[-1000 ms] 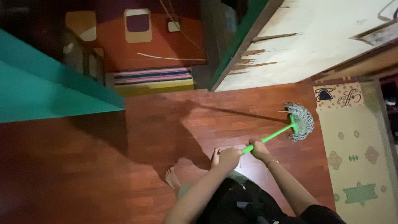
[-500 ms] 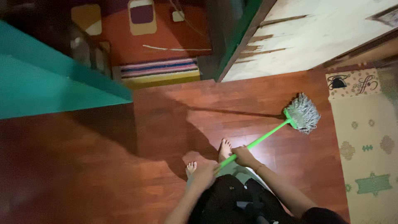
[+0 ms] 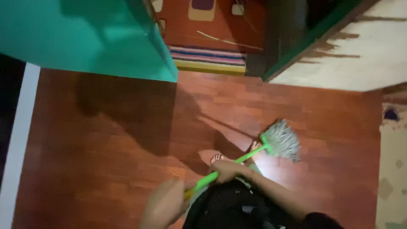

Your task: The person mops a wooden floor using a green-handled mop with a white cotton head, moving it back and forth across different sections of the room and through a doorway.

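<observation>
- Head view, floor: reddish-brown wood-plank floor (image 3: 106, 140) fills most of the frame; a bright glare patch lies on the planks just below the mop head, and a broad dark shadow runs from the teal panel toward the feet.
- Head view, mop: green mop handle (image 3: 237, 161) runs diagonally from lower left to upper right; grey string mop head (image 3: 282, 139) rests on the floor at its upper end, just beside the bare foot (image 3: 254, 146).
- Head view, right hand (image 3: 227, 169): grip wrapped shut around the mid handle, fingers pressed together on it; a thin bracelet sits at the wrist.
- Head view, left hand (image 3: 167, 203): at the lower end of the handle, blurred; it touches the handle, but whether the grip is fully wrapped cannot be told.
- Head view, room, upper part: teal panel (image 3: 85, 34) covers the upper left; striped rug (image 3: 207, 60) lies at the far edge of the planks, with a red patterned carpet (image 3: 182, 17) beyond it.
- Head view, room, right side: pale worn board (image 3: 352, 59) with a green edge slants across the upper right; beige patterned mat (image 3: 392, 169) lies along the right edge.
- Head view, left edge: white strip (image 3: 19, 135) borders the planks.
</observation>
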